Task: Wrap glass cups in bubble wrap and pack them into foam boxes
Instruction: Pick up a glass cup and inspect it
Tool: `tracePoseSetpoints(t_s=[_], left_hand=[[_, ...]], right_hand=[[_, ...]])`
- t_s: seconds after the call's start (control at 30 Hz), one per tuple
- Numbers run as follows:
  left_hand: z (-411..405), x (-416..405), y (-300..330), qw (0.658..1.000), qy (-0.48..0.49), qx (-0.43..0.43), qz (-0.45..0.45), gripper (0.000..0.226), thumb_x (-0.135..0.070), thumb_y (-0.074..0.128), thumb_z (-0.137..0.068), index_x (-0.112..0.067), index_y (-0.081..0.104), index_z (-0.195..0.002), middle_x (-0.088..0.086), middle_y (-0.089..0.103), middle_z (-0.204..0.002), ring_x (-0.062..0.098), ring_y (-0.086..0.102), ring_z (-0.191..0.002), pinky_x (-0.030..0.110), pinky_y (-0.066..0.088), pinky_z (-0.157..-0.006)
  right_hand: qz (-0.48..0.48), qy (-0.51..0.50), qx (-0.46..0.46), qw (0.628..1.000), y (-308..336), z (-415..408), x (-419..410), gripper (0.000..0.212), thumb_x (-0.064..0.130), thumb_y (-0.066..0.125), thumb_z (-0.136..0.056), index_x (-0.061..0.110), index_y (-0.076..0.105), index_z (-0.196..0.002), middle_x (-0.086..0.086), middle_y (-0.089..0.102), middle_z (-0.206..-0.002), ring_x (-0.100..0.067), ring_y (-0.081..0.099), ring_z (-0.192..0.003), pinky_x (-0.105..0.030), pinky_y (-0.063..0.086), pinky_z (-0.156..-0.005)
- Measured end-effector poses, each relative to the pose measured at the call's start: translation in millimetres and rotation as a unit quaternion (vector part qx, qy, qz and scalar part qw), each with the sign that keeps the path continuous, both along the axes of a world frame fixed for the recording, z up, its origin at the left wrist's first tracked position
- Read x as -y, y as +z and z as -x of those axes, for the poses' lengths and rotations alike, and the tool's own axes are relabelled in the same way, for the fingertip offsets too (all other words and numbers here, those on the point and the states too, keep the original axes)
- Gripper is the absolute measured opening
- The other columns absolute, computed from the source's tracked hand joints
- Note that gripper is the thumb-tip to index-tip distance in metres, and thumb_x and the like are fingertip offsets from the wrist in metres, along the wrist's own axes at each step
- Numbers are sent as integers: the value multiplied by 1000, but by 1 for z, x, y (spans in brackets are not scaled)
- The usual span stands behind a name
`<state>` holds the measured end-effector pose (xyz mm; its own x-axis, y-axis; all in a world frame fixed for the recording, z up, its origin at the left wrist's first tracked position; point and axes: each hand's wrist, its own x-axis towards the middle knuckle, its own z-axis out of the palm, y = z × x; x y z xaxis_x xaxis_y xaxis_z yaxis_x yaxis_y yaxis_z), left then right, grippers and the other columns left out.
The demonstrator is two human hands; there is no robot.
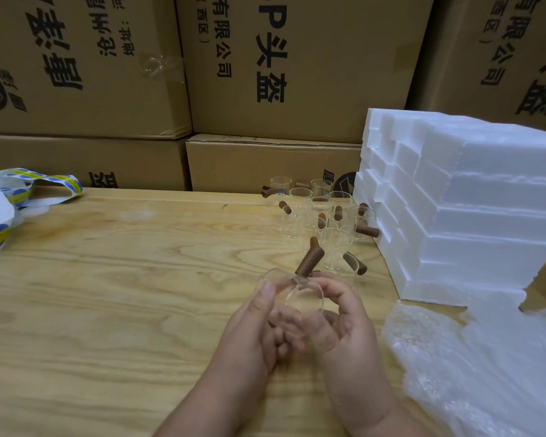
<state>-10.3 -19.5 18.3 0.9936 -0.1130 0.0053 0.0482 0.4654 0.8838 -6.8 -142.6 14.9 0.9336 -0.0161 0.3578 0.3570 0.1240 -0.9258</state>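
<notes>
Both hands hold one glass cup (292, 298) just above the table (108, 279), low of centre: the left hand (252, 329) and right hand (341, 323) have fingers curled round its body, brown handle toward twelve o'clock. This looks like the pick-up before wrapping; next it needs the bubble wrap (473, 367) at four o'clock. More cups (322, 216) cluster at one o'clock, touching the foam boxes (473, 197) at two. Sticker rolls (19, 193) lie at ten.
</notes>
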Motion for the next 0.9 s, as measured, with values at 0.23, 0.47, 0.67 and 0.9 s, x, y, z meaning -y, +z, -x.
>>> tracePoseSetpoints(t_s=[0.23,0.47,0.67,0.9], left_hand=[[-3,0,0,994,-102,-35,-17,62,-68,39,-85,-27,81,-105,-3,73,-76,6,66,-71,29,38,-75],[0,4,-2,993,-99,5,-64,66,-73,54,-80,-26,75,-121,1,65,-78,21,55,-76,40,39,-78],[1,3,-2,990,-101,31,-95,68,-74,52,-81,-23,76,-119,12,63,-81,18,57,-64,31,44,-65],[0,2,-2,991,-109,27,-77,60,-74,52,-84,-21,81,-91,4,67,-76,18,57,-61,29,45,-62]], right_hand=[[58,-27,3,998,-4,0,0,80,79,86,-41,50,56,-110,10,60,-122,-25,61,-109,-64,53,-84],[-11,-1,-2,1000,4,5,2,96,70,91,-39,16,47,-104,20,72,-86,3,70,-75,-36,59,-58],[-96,-20,-7,995,17,7,3,98,69,92,-37,4,45,-93,9,69,-66,-8,65,-48,-22,50,-39],[-89,-53,-6,995,13,3,2,69,57,74,-76,-5,45,-85,-3,71,-65,-14,64,-44,-31,52,-36]])
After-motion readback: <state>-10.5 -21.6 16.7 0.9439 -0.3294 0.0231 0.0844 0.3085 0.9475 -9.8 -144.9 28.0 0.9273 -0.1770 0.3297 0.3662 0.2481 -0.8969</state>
